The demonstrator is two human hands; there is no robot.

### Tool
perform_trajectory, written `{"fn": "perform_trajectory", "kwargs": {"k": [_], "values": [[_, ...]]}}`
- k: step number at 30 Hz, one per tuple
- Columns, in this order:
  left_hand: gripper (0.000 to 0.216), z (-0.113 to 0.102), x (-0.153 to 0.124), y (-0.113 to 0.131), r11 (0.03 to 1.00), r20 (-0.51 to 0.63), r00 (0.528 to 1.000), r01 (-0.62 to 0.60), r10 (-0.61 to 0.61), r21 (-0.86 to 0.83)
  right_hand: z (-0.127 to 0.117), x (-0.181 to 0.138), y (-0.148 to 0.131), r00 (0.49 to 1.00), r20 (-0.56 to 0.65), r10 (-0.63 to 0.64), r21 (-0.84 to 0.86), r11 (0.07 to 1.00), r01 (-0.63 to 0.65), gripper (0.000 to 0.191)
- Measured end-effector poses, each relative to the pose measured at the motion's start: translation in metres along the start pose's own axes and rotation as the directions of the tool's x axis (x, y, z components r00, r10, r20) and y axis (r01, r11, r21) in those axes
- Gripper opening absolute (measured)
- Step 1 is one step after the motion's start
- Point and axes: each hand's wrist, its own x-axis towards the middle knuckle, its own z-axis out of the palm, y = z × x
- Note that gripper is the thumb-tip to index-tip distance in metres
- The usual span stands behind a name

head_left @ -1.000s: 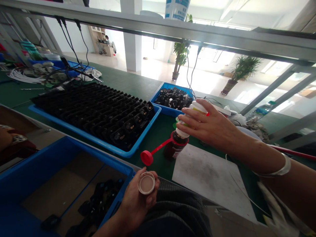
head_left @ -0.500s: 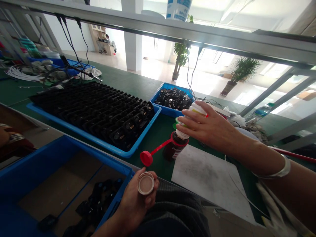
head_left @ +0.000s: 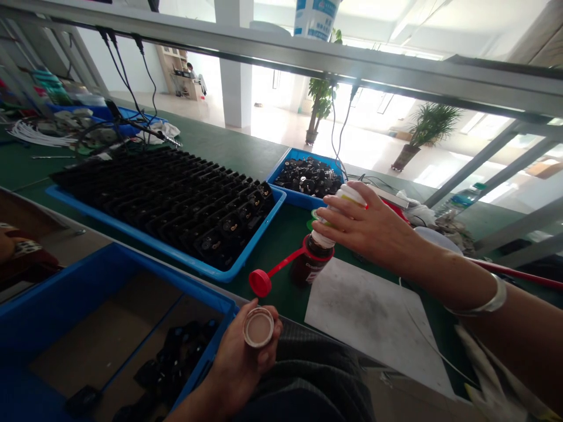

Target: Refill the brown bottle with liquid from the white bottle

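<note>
My right hand [head_left: 356, 220] is wrapped round a white bottle [head_left: 349, 193], tipped so its neck points down into the mouth of a dark bottle [head_left: 305, 269]. The dark bottle stands on the green bench and has a red collar. From the collar a strap reaches left to a red cap [head_left: 260, 283], which hangs loose. Lower down, my left hand [head_left: 246, 357] holds a round cap [head_left: 258, 327] with its pinkish-brown inside facing up. What flows between the bottles, if anything, cannot be made out.
A blue tray [head_left: 233, 272] holds rows of black parts; a smaller blue bin [head_left: 284, 193] holds loose ones. A blue crate [head_left: 220, 302] stands lower left. A stained white sheet [head_left: 369, 322] lies right of the dark bottle. A metal shelf beam [head_left: 264, 44] crosses above.
Both hands keep their holds, and the white bottle stays tipped over the dark one. The whole view has shifted very slightly.
</note>
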Motion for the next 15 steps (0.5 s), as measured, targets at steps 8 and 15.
{"fn": "perform_trajectory", "kwargs": {"k": [8, 15], "values": [[0.047, -0.009, 0.005, -0.002, 1.000, 0.011, 1.000, -0.001, 0.001, -0.007, 0.005, -0.005, 0.000, 0.997, 0.049, 0.053, 0.119, 0.991, -0.058, 0.044], [0.050, -0.003, 0.006, -0.003, 1.000, 0.016, 1.000, -0.001, 0.001, -0.017, 0.024, -0.025, -0.001, 0.960, 0.081, 0.269, 0.365, 0.888, -0.280, 0.049]]}}
